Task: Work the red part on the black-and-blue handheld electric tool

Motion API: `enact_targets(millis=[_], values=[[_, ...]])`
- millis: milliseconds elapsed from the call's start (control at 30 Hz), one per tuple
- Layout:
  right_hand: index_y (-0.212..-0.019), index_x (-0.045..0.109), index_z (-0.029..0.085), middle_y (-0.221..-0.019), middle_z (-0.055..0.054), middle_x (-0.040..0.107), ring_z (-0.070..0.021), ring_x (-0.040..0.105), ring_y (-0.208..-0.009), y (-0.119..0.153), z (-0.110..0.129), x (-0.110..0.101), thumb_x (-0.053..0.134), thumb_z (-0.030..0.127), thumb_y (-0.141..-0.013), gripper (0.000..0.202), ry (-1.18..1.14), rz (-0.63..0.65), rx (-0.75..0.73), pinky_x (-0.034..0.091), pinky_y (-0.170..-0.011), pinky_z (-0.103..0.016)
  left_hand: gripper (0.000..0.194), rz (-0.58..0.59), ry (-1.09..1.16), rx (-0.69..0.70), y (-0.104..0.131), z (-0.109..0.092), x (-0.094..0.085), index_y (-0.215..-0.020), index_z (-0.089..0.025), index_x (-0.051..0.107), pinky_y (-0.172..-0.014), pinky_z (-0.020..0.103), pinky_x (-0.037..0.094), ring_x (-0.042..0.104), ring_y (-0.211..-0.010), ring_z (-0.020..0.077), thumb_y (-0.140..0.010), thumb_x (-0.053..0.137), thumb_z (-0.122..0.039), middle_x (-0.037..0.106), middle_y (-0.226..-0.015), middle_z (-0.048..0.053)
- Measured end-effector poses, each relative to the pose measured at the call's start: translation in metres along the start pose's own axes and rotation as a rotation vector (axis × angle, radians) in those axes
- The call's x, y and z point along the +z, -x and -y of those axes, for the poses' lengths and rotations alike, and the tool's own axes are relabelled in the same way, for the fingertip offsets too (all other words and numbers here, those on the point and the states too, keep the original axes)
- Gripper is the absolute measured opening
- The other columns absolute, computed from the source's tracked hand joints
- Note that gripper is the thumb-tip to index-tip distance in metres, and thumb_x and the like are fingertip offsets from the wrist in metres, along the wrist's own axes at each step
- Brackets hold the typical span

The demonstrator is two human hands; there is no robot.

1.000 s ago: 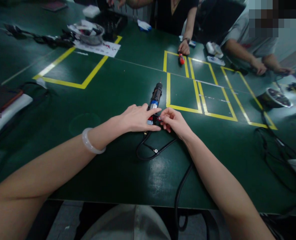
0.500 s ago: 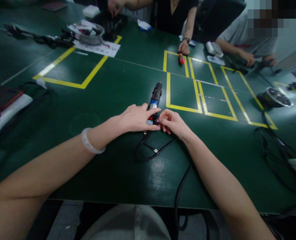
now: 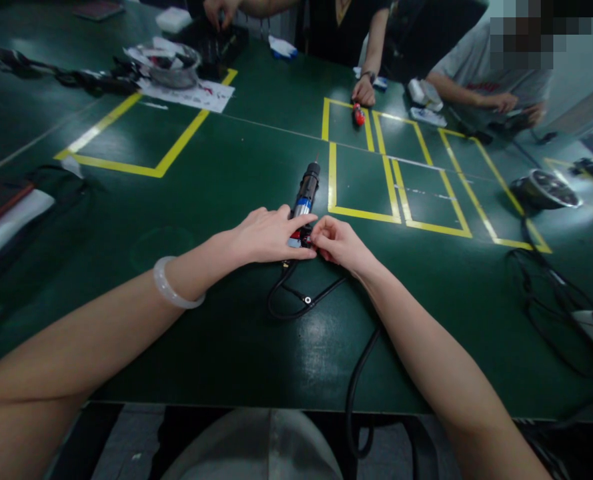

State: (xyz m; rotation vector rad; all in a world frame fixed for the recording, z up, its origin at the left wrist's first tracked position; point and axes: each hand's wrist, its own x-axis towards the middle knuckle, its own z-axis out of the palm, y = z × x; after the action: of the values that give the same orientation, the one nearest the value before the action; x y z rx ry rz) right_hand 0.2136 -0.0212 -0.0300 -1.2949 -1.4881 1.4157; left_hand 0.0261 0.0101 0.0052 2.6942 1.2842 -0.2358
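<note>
A black, silver and blue electric screwdriver (image 3: 305, 193) lies on the green table, its thin bit pointing away from me. My left hand (image 3: 271, 237) is wrapped over its rear part, thumb and forefinger on either side of the red and black end. At the right side of that end, my right hand (image 3: 333, 239) is closed in a pinch; whatever its fingertips hold is too small to make out. A black cable (image 3: 276, 312) with a small ring terminal (image 3: 307, 301) loops on the table just below the hands.
Yellow tape rectangles (image 3: 332, 177) mark the green table (image 3: 216, 360). Across it, a person's hand (image 3: 364, 91) touches a red object (image 3: 359, 115). A metal bowl (image 3: 176, 70) sits on paper at the back left; another bowl (image 3: 546, 190) and cables are at the right.
The whole view has shifted slightly, so things appear a little further left. My right fingers have drawn closer together at the screwdriver's end; my left hand keeps its hold.
</note>
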Motion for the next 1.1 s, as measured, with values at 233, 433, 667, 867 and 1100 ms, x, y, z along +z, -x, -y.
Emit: enact_targets(millis=[233,433,667,867,1100], values=[[-0.084,0.044,0.022,-0.049,0.010,0.052,-0.0069,0.041,-0.035,-0.002,-0.002,0.003,0.060,0.024,-0.075,0.019,0.083,-0.081,0.010,0.030,-0.037,-0.019,0.081,0.005,-0.007,0.004,0.001,-0.002,-0.002,-0.153,-0.033,0.036,-0.089,0.044,0.043,0.062,-0.104,0.0359,-0.086,0.035,-0.081,0.056,-0.121,0.015],[-0.085,0.044,0.022,-0.053,0.009,0.052,-0.0086,0.043,-0.041,-0.002,-0.004,0.002,0.061,0.028,-0.076,0.020,0.209,-0.109,-0.012,0.032,-0.044,-0.021,0.083,0.004,0.001,0.009,0.002,-0.002,-0.003,-0.154,-0.031,0.035,-0.092,0.045,0.042,0.061,-0.105,0.0359,-0.087,0.035,-0.079,0.055,-0.123,0.016],[-0.086,0.045,0.021,-0.054,0.010,0.042,-0.0087,0.037,-0.048,-0.003,-0.008,0.007,0.061,0.027,-0.078,0.019,0.167,-0.136,-0.114,0.028,-0.050,-0.022,0.082,-0.008,-0.014,0.000,0.002,-0.005,-0.002,-0.154,-0.029,0.035,-0.089,0.044,0.043,0.062,-0.103,0.0364,-0.088,0.037,-0.078,0.055,-0.123,0.017],[-0.096,0.046,0.021,-0.055,0.011,0.040,-0.0092,0.037,-0.049,-0.003,-0.013,0.007,0.053,0.024,-0.082,0.016,0.092,-0.072,-0.155,0.029,-0.050,-0.021,0.082,-0.022,-0.029,-0.021,0.002,-0.007,-0.001,-0.155,-0.031,0.034,-0.086,0.043,0.044,0.063,-0.101,0.0372,-0.089,0.033,-0.079,0.057,-0.116,0.016],[-0.102,0.045,0.021,-0.056,0.011,0.042,-0.0081,0.038,-0.045,-0.002,-0.013,0.003,0.043,0.017,-0.082,0.020,0.091,-0.055,-0.145,0.032,-0.046,-0.019,0.081,-0.056,-0.026,-0.083,0.002,-0.011,0.003,-0.156,-0.037,0.032,-0.087,0.042,0.044,0.063,-0.103,0.0362,-0.089,0.031,-0.081,0.058,-0.116,0.014]])
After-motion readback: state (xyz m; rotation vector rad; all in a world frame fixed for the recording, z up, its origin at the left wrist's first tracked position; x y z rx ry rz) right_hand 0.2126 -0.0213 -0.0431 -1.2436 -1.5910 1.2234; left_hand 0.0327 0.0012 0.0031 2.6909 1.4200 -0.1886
